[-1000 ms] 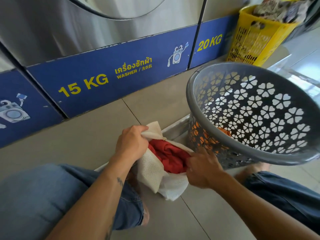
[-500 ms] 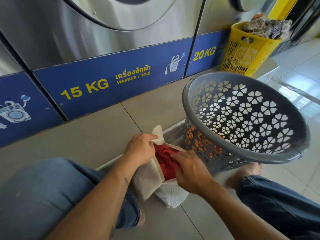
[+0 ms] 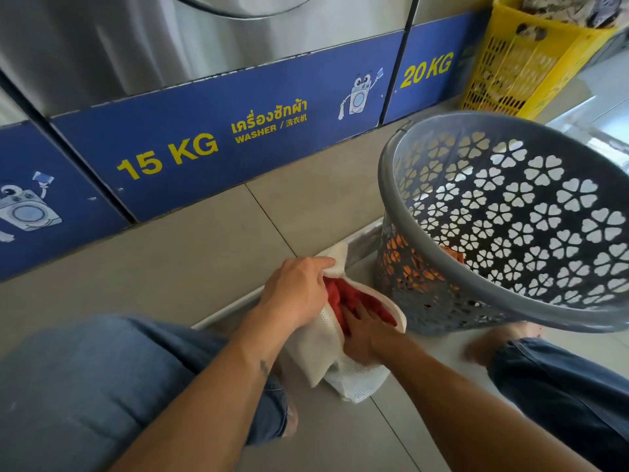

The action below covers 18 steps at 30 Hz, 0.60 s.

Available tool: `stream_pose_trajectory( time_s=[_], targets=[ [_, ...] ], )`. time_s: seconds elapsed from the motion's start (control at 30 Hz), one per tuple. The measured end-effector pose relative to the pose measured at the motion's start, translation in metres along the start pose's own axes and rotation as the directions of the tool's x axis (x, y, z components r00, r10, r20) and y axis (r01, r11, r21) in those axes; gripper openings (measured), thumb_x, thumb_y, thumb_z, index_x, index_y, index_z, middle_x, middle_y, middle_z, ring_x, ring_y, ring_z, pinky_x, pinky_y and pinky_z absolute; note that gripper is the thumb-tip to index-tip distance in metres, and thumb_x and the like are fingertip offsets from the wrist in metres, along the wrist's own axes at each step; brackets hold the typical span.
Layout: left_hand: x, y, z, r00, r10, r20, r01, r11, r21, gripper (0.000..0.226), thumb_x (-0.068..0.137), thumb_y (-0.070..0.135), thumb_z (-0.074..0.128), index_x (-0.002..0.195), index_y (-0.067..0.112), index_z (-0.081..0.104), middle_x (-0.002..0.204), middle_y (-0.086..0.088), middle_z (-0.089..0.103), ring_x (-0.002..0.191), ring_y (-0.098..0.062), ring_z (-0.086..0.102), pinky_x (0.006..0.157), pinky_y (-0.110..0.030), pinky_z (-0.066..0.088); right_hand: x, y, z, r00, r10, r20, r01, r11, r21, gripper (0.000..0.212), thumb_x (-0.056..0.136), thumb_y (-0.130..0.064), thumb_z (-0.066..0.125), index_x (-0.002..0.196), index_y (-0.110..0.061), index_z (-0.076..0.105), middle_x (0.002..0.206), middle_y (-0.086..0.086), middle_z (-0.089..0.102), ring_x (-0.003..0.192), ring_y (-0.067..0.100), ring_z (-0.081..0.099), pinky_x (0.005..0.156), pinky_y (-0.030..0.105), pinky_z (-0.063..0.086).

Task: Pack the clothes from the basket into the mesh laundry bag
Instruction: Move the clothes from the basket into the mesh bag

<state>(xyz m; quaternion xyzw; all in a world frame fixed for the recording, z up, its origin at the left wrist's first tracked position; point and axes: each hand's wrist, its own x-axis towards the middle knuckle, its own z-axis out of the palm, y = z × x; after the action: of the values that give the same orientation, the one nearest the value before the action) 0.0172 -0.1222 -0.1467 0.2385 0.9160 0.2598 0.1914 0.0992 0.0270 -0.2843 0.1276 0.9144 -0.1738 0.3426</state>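
A white mesh laundry bag (image 3: pixel 354 376) lies on the floor between my knees. My left hand (image 3: pixel 294 291) grips its upper rim and holds the mouth apart. My right hand (image 3: pixel 366 335) is pushed into the opening, fingers pressed on a red garment (image 3: pixel 347 298) inside the bag. Just to the right stands a grey basket (image 3: pixel 442 287) with flower-shaped holes, tilted toward me. An orange cloth (image 3: pixel 452 255) shows at its bottom and through the wall holes.
Steel washers with blue panels (image 3: pixel 221 137) marked 15 KG and 20 KG line the far side. A yellow basket (image 3: pixel 520 69) full of laundry stands at the back right. My knees in blue jeans (image 3: pixel 85 386) flank the bag, a bare foot (image 3: pixel 493 342) under the grey basket.
My right hand has gone from the bag's edge down into the opening, pushing the red garment deeper. My left hand keeps its hold on the rim. The view has shifted slightly.
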Motion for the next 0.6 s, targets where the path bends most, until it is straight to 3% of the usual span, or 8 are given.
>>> stream_pose_trajectory(
  time_s=[0.2, 0.3, 0.4, 0.5, 0.6],
  targets=[
    [0.005, 0.008, 0.002, 0.998, 0.066, -0.008, -0.067, 0.998, -0.017, 0.04, 0.098, 0.023, 0.045, 0.135, 0.034, 0.054, 0.136, 0.005, 0.058, 0.123, -0.022, 0.053, 0.104, -0.038, 0.044, -0.003, 0.009, 0.006, 0.993, -0.072, -0.099, 0.075, 0.997, 0.025, 0.098, 0.088, -0.062, 0.048, 0.161, -0.035, -0.01, 0.171, 0.001, -0.013, 0.158, 0.029, -0.003, 0.127, 0.052, 0.008],
    [0.003, 0.003, 0.009, 0.989, 0.073, 0.128, -0.075, 0.997, 0.004, 0.046, 0.095, 0.03, 0.052, 0.141, 0.034, 0.047, 0.15, 0.006, 0.038, 0.135, -0.019, 0.039, 0.111, -0.032, 0.03, -0.016, -0.004, 0.016, 0.969, -0.14, -0.204, 0.148, 0.989, 0.026, 0.105, 0.076, -0.072, 0.047, 0.162, -0.037, -0.005, 0.172, -0.001, -0.007, 0.158, 0.026, -0.001, 0.126, 0.052, 0.014],
    [-0.005, -0.005, 0.02, 0.979, 0.032, 0.2, -0.035, 0.999, 0.011, 0.06, 0.089, 0.015, 0.054, 0.143, 0.037, 0.042, 0.153, 0.007, 0.016, 0.138, -0.022, 0.031, 0.114, -0.034, 0.028, -0.031, -0.012, 0.025, 0.935, -0.178, -0.308, 0.196, 0.98, 0.03, 0.093, 0.082, -0.057, 0.049, 0.161, -0.038, 0.004, 0.172, -0.001, 0.0, 0.157, 0.027, 0.006, 0.124, 0.052, 0.023],
    [-0.014, -0.007, 0.021, 0.985, -0.009, 0.171, 0.013, 1.0, -0.018, 0.06, 0.085, 0.005, 0.053, 0.137, 0.036, 0.049, 0.144, 0.005, 0.017, 0.126, -0.027, 0.041, 0.107, -0.038, 0.04, -0.049, -0.016, 0.019, 0.927, -0.152, -0.343, 0.158, 0.987, -0.012, 0.085, 0.086, -0.05, 0.054, 0.161, -0.038, 0.014, 0.17, 0.0, 0.008, 0.156, 0.028, 0.012, 0.124, 0.051, 0.024],
    [-0.02, -0.006, 0.018, 0.997, -0.014, 0.075, 0.014, 1.0, 0.0, 0.049, 0.086, 0.006, 0.053, 0.129, 0.03, 0.058, 0.142, 0.002, 0.02, 0.117, -0.027, 0.049, 0.101, -0.036, 0.044, -0.071, -0.017, 0.001, 0.926, -0.118, -0.358, 0.099, 0.992, -0.072, 0.072, 0.085, -0.037, 0.06, 0.153, -0.027, 0.037, 0.159, 0.003, 0.03, 0.148, 0.029, 0.029, 0.12, 0.046, 0.034]
  ],
)
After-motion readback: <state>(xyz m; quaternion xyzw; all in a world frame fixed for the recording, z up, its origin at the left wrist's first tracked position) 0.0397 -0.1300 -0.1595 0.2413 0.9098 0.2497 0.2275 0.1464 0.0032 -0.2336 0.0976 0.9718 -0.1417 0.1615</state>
